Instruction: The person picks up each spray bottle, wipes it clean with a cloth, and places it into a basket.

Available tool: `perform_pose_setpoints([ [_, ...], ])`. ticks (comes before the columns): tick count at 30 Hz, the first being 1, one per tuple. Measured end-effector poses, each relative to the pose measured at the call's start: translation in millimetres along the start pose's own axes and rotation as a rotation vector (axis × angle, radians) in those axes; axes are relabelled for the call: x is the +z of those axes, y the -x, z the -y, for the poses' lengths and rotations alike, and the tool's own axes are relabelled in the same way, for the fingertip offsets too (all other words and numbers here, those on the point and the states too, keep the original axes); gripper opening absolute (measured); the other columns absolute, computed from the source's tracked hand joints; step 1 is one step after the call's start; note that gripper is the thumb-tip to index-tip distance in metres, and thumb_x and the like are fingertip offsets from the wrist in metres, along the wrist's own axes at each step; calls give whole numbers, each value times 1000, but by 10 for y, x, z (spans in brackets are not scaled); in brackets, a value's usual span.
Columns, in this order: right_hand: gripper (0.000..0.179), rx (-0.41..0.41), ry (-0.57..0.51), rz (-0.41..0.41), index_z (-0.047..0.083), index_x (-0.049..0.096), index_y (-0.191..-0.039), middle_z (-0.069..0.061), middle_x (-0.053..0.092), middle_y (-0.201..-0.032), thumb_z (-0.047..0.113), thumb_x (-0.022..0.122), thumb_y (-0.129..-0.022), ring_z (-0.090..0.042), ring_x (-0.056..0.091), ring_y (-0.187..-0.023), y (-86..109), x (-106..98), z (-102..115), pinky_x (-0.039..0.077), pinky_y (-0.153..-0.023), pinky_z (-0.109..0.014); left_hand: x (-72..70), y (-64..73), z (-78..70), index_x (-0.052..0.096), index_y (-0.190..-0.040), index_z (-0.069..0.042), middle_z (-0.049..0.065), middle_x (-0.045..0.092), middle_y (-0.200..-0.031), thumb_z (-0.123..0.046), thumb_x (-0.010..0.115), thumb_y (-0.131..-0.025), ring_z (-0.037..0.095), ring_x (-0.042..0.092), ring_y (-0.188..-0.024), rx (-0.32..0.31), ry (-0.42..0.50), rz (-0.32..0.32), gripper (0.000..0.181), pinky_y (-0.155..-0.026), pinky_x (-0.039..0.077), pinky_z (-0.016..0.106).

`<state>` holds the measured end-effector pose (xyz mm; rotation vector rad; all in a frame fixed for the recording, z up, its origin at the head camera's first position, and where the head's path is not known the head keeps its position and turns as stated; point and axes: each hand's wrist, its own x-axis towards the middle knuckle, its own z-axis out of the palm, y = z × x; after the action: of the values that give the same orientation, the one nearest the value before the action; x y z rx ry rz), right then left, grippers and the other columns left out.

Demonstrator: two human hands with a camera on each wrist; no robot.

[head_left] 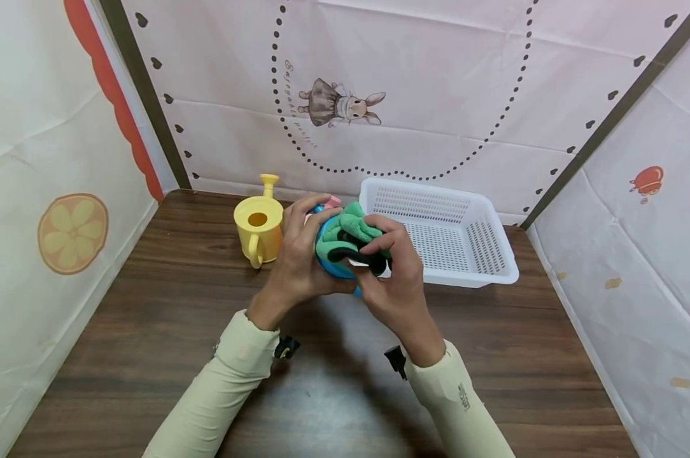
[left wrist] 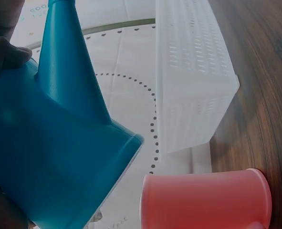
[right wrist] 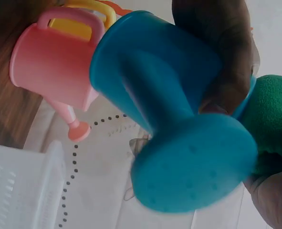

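- far left corner of table (head_left: 121, 356): yellow watering can (head_left: 272, 238) stands upright near it, close to the far edge. mouth faces up, handle toward the near edge, spout toward the far edge.
- next, rightward: left hand (head_left: 299, 254), fingers and thumb wrapped round the blue watering can (left wrist: 50, 138).
- pink watering can (right wrist: 50, 67): stands on the table toward the far edge, between the yellow can and the basket; mostly hidden behind the left hand in the head view.
- blue can: held clear of the table, tilted, roughly midway between the left and right edges and nearer the far edge. its spout with the round, holed head shows large in the right wrist view.
- green cloth (head_left: 353, 222): bunched at the mouth of the blue can, over the rim. how deep it reaches inside cannot be seen. a black curved piece (head_left: 373, 262) lies against it; its attachment is unclear.
- right hand (head_left: 399, 280): thumb and fingers pinch the green cloth together with the black piece.
- far right corner: white basket (head_left: 485, 245), perforated walls, set near it along the far edge, just beside the right hand.
- behind the far edge: pale printed backdrop (head_left: 436, 76) with a rabbit figure, dots and hearts.
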<state>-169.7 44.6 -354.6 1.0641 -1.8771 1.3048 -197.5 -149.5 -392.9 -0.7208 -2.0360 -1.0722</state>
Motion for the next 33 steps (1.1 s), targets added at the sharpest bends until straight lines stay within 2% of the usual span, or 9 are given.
perform_pose_setpoints([
  [5,31,55,18,-12,-5,55,-108,-29,66,-139,-13,81,-94,-42,68,-131,86,-90,-12,55,-122,-33,3,25,-17,66,-142,4,27,54,-159,-42,117,-47,46,45,-149,-27,-10,1,117,-125,37,61],
  [9,31,127,54,-76,-5,56,-109,-28,66,-142,-9,83,-95,-38,69,-135,103,-130,-84,57,-122,-37,5,51,-57,67,-142,3,27,53,-160,-37,113,-55,47,43,-151,-34,5,24,107,-122,42,67],
  [11,30,136,70,-103,-6,56,-109,-29,65,-143,-9,83,-96,-39,69,-137,98,-130,-119,58,-120,-39,13,62,-81,67,-143,3,29,52,-160,-35,111,-56,48,43,-151,-29,14,36,105,-120,44,69],
  [18,28,40,44,-91,-6,56,-109,-33,64,-140,-11,80,-96,-47,67,-131,73,-56,-118,57,-123,-38,76,122,-132,65,-147,3,29,51,-159,-33,114,-52,47,44,-146,-35,51,41,113,-118,45,68],
  [25,29,-33,3,-18,-7,55,-108,-35,65,-136,-17,76,-92,-47,67,-127,110,-28,-29,53,-123,-32,127,65,-34,66,-149,1,28,55,-158,-38,118,-46,46,47,-148,-36,49,1,121,-124,38,62],
  [29,29,-30,6,14,-6,56,-107,-33,65,-136,-16,77,-92,-46,68,-127,161,-59,26,54,-123,-32,79,38,3,65,-150,0,27,53,-160,-33,115,-55,48,45,-150,-93,9,-35,113,-122,43,63],
  [33,28,17,48,-24,-7,56,-107,-33,66,-138,-15,79,-93,-45,69,-129,180,-117,-26,54,-123,-33,-1,57,4,66,-147,1,30,51,-160,-28,115,-56,50,42,-152,-132,28,-63,108,-120,47,65],
])
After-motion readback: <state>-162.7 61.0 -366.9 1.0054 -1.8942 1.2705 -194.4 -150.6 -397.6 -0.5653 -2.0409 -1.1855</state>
